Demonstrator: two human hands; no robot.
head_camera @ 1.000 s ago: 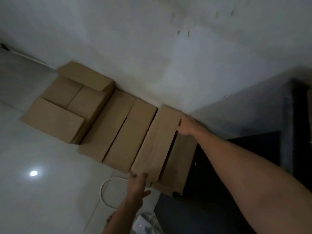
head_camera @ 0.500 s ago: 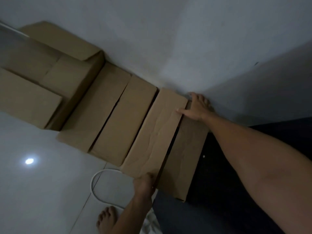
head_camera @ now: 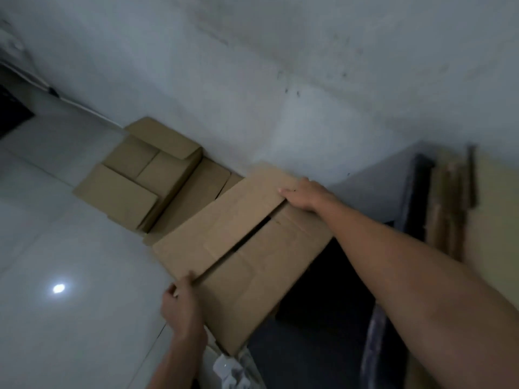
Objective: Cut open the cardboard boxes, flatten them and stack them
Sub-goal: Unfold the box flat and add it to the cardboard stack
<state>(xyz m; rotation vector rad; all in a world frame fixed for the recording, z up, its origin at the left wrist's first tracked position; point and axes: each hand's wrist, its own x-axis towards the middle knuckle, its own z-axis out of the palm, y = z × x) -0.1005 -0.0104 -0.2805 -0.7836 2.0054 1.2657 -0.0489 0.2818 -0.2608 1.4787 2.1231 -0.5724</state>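
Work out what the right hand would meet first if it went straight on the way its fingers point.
The right hand grips the far edge of the flattened box, so that cardboard comes first. Past it, probably the wall near the floor, though depth is unclear.

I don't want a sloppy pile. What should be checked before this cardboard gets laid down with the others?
1. Grip of the left hand on the near edge of the flattened box: ok, fingers curl round it.
2. Grip of the right hand on the far edge: ok, thumb on top, close to the wall.
3. Box fully flat: not ok, a dark slit gapes between two panels.
4. Landing place, the stack of flattened boxes: ok, it lies flat on the floor against the wall.
5. What lies under the held box: cannot tell, the cardboard hides it.
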